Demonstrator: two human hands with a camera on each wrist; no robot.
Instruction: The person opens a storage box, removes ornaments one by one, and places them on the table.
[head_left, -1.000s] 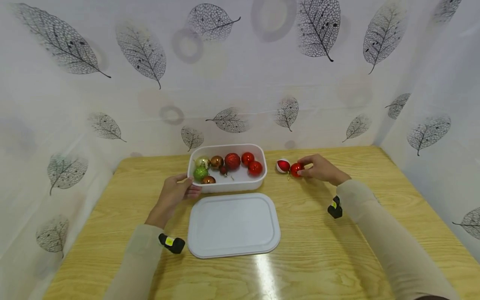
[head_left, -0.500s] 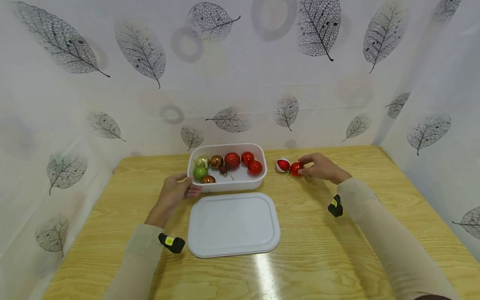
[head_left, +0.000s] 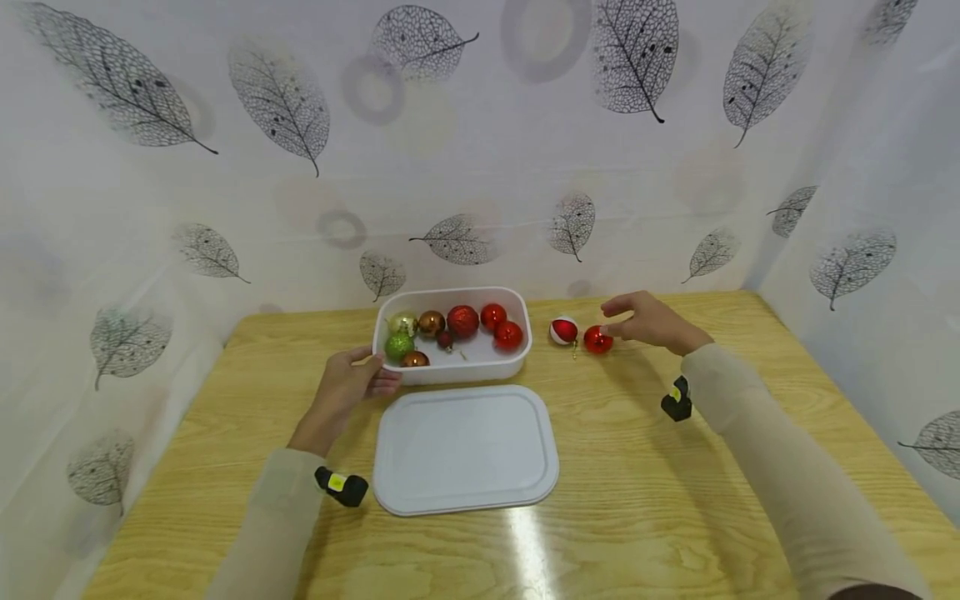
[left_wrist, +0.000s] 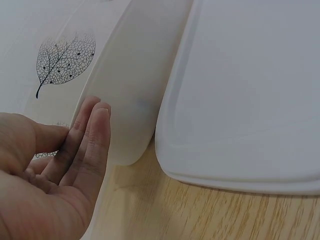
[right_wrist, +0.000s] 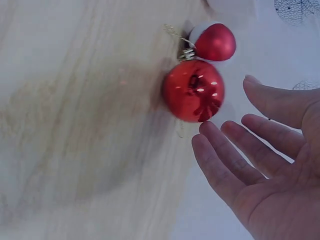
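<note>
A white plastic box [head_left: 452, 377] holds several Christmas baubles, among them a glittery red one [head_left: 462, 321], a green one [head_left: 399, 347] and a brown one [head_left: 431, 323]. My left hand [head_left: 348, 385] pinches the box's left front corner, thumb at the rim and fingers along the outer wall, as the left wrist view shows. Right of the box, a shiny red bauble [right_wrist: 194, 91] and a red-and-white bauble [right_wrist: 216, 42] lie on the table. My right hand [right_wrist: 270, 160] is beside the shiny red bauble, fingers extended and thumb apart, holding nothing; a fingertip is close to its surface.
A white lid [head_left: 467, 450] lies flat on the wooden table [head_left: 615, 500], just in front of the box. A pale curtain with a leaf print [head_left: 480, 167] hangs behind the table and along both sides.
My right hand has let go of the shiny red bauble and drawn slightly right. That bauble sits a little farther from the red-and-white one. My left hand stays on the box.
</note>
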